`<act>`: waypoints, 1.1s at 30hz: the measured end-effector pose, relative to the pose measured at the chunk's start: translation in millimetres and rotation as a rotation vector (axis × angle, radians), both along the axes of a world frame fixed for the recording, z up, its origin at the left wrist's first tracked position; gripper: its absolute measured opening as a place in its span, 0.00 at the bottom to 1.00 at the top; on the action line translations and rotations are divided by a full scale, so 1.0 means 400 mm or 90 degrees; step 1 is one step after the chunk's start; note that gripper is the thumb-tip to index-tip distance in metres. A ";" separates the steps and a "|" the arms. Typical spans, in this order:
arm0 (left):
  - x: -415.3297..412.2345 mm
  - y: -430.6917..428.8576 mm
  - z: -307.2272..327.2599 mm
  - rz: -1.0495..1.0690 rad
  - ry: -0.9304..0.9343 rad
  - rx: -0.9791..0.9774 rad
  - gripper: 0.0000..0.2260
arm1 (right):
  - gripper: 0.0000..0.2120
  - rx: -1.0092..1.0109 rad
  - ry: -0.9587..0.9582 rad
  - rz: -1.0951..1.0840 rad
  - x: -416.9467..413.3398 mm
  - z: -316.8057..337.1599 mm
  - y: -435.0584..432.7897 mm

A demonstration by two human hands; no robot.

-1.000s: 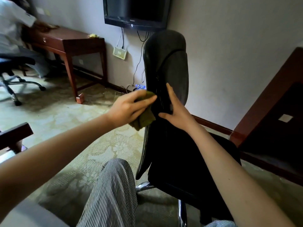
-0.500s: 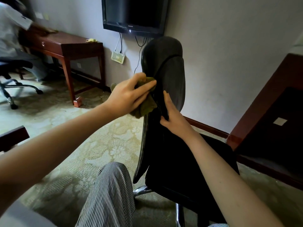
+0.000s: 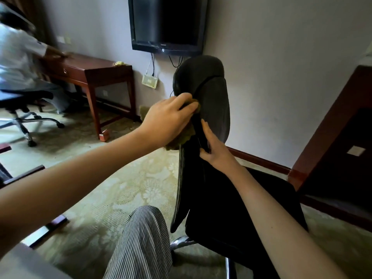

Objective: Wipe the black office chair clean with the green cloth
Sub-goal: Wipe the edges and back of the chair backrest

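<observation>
The black office chair (image 3: 213, 101) stands in front of me, seen edge-on, its tall backrest upright and its seat (image 3: 261, 208) lower right. My left hand (image 3: 169, 119) holds the green cloth (image 3: 184, 137) and presses it against the backrest's left edge, just under the headrest; most of the cloth is hidden under my fingers. My right hand (image 3: 213, 150) rests on the backrest's rear edge a little lower, fingers straight, thumb at the side.
A wall-mounted TV (image 3: 167, 23) hangs behind the chair. A dark red desk (image 3: 90, 71) stands at the left, where another person (image 3: 18, 57) sits on a second office chair (image 3: 26, 109). Dark wooden furniture (image 3: 332, 137) is at the right. My striped trouser leg (image 3: 141, 244) is below.
My left hand has slid the cloth up the backrest's edge toward the headrest. My right hand has stayed on the backrest, now lower than the left.
</observation>
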State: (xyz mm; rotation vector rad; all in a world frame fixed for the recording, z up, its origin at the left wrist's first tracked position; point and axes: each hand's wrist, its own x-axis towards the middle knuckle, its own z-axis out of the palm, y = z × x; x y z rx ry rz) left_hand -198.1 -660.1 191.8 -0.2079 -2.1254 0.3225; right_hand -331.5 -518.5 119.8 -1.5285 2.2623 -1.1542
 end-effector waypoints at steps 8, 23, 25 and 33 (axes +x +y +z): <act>-0.011 0.053 -0.098 0.107 -0.150 -0.044 0.13 | 0.39 -0.050 0.019 -0.010 0.006 -0.017 0.001; -0.008 -0.056 0.087 0.000 0.069 0.358 0.13 | 0.38 -0.038 0.007 -0.011 0.016 -0.014 0.002; -0.009 -0.057 0.080 -0.057 0.060 0.428 0.13 | 0.38 -0.041 0.015 -0.016 0.020 -0.014 0.002; 0.040 -0.042 -0.055 -0.147 -0.036 0.183 0.13 | 0.36 -0.080 0.008 -0.012 0.036 -0.024 0.031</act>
